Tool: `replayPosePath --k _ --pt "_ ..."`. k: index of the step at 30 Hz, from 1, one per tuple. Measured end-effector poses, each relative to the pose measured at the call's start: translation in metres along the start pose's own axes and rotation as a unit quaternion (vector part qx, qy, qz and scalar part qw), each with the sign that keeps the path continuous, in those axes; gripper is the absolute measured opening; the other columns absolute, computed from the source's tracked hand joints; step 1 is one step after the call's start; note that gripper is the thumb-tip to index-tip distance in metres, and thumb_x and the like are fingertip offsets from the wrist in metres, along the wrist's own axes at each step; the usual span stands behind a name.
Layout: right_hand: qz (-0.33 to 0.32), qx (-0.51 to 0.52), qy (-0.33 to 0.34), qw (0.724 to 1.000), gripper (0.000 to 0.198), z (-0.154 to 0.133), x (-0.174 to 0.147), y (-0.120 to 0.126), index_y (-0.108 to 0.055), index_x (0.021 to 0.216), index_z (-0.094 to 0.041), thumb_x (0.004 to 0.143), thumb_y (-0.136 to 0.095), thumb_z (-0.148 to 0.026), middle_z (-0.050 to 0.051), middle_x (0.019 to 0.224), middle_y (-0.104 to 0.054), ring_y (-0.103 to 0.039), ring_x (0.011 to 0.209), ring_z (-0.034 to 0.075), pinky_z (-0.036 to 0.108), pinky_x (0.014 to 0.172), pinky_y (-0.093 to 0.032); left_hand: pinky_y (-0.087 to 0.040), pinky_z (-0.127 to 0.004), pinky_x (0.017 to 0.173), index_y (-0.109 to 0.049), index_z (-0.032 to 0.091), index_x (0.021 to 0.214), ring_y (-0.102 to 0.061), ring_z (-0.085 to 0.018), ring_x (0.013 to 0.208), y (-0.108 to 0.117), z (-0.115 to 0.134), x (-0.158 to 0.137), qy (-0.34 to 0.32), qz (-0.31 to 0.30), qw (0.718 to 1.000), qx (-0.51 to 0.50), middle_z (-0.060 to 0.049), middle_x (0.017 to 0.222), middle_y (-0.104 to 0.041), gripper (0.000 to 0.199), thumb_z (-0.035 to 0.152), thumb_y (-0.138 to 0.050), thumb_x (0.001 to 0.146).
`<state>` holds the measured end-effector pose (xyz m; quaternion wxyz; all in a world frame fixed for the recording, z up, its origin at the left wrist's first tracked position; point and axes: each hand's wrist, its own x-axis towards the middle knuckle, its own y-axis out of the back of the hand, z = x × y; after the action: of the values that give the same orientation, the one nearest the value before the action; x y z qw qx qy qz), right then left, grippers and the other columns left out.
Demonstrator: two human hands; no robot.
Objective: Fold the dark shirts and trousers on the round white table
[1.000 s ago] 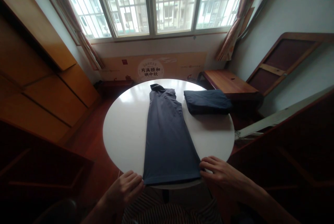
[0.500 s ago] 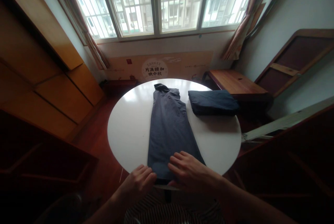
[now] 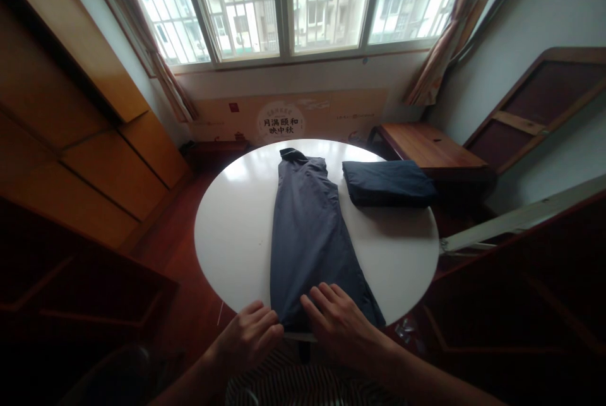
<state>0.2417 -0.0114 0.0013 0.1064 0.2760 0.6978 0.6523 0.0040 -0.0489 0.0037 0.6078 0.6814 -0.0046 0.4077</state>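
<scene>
Left hand pinches the near-left corner of a long blue-grey cloth garment | right hand — fingers curled over its hem (pinch hidden, cannot tell) | garment reaches the round white tabletop's near edge | folded navy cloth bundle — far-right edge

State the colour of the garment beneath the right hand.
The garment is mostly dark blue-grey, best shown in the head view.
</scene>
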Motion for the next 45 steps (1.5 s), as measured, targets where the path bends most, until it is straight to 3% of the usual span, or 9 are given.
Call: replayPosePath --k 8,12,16,21,25,29,34,40,45 --pt "0.089 -0.069 -0.074 0.991 0.051 0.016 -0.012 -0.008 -0.053 0.123 -0.013 0.076 -0.048 0.008 0.009 0.099 -0.064 -0.058 0.086 0.023 0.035 0.077 -0.047 -0.036 -0.028 0.056 -0.046 0.019 0.082 -0.04 -0.014 0.055 0.001 -0.004 -0.007 -0.004 -0.019 1.0 -0.018 0.001 0.066 -0.049 0.024 0.006 -0.033 0.099" --pt "0.095 -0.087 -0.073 0.989 0.052 0.033 -0.039 0.002 -0.053 0.12 -0.011 0.073 -0.043 0.01 0.005 0.084 -0.062 -0.056 0.073 0.02 0.032 0.067 -0.045 -0.043 -0.026 0.062 -0.046 0.019 0.093 -0.05 -0.015 0.066 -0.004 -0.003 -0.011 0.11 -0.041 0.992 -0.039 -0.001 0.077 -0.055 0.019 0.001 -0.04 0.091" --pt "0.08 -0.077 -0.028 0.993 0.05 0.043 -0.058 0.012 -0.053 0.118 -0.013 0.074 -0.044 0.009 0.004 0.083 -0.061 -0.055 0.072 0.019 0.032 0.067 -0.044 -0.045 -0.024 0.064 -0.043 0.02 0.095 -0.053 -0.015 0.07 -0.008 -0.001 -0.013 0.19 -0.05 0.977 -0.077 0.0 0.081 -0.054 0.027 -0.004 -0.038 0.084" --pt "0.012 -0.023 -0.023 0.999 0.048 0.052 -0.07 0.013 -0.055 0.116 -0.014 0.072 -0.05 0.006 0.005 0.088 -0.064 -0.056 0.075 0.019 0.031 0.069 -0.044 -0.039 -0.025 0.06 -0.042 0.02 0.086 -0.049 -0.015 0.066 -0.008 -0.001 -0.015 0.099 -0.122 0.985 -0.073 0.001 0.074 -0.053 0.021 0.0 -0.039 0.092" --pt "-0.061 0.032 -0.043 0.997 0.049 0.052 -0.075 0.023 -0.058 0.115 -0.017 0.07 -0.056 0.002 0.006 0.095 -0.066 -0.059 0.083 0.02 0.033 0.075 -0.046 -0.041 -0.026 0.062 -0.045 0.019 0.086 -0.052 -0.015 0.067 0.001 0.002 -0.01 0.103 -0.173 0.977 -0.076 0.0 0.076 -0.057 0.019 0.002 -0.042 0.093" --pt "-0.094 0.103 -0.065 0.988 0.014 0.063 -0.059 0.056 -0.062 0.102 -0.022 0.089 -0.06 -0.018 0.003 0.092 -0.066 -0.06 0.08 0.018 0.032 0.074 -0.046 -0.045 -0.026 0.066 -0.053 0.019 0.094 -0.056 -0.014 0.068 0.014 -0.005 -0.002 0.119 -0.17 0.971 -0.122 0.0 0.077 -0.06 0.006 0.014 -0.051 0.093" --pt "-0.04 0.117 -0.015 0.992 0.021 0.115 0.038 0.076 -0.067 0.095 -0.018 0.099 -0.048 -0.025 0.006 0.088 -0.067 -0.062 0.081 0.017 0.029 0.074 -0.047 -0.051 -0.028 0.074 -0.06 0.017 0.097 -0.062 -0.015 0.078 0.006 -0.076 0.034 0.135 -0.091 0.983 -0.09 -0.005 0.085 -0.065 0.013 0.017 -0.047 0.098" --pt "-0.051 0.038 -0.062 0.996 0.033 0.187 0.207 0.036 -0.066 0.112 -0.002 0.089 -0.042 -0.004 0.015 0.115 -0.068 -0.063 0.109 0.02 0.025 0.096 -0.042 -0.048 -0.036 0.103 -0.066 0.013 0.115 -0.063 -0.023 0.114 -0.042 -0.224 0.116 0.102 -0.101 0.988 -0.057 -0.013 0.121 -0.068 0.028 0.018 -0.044 0.097" --pt "-0.063 0.029 -0.072 0.995 0.04 0.222 0.239 -0.004 -0.06 0.128 -0.001 0.095 -0.041 -0.014 0.02 0.138 -0.058 -0.052 0.13 0.024 0.03 0.11 -0.035 -0.046 -0.038 0.108 -0.068 0.013 0.122 -0.063 -0.025 0.119 -0.073 -0.29 0.113 0.155 -0.126 0.979 -0.038 -0.012 0.129 -0.066 0.036 0.027 -0.052 0.093"
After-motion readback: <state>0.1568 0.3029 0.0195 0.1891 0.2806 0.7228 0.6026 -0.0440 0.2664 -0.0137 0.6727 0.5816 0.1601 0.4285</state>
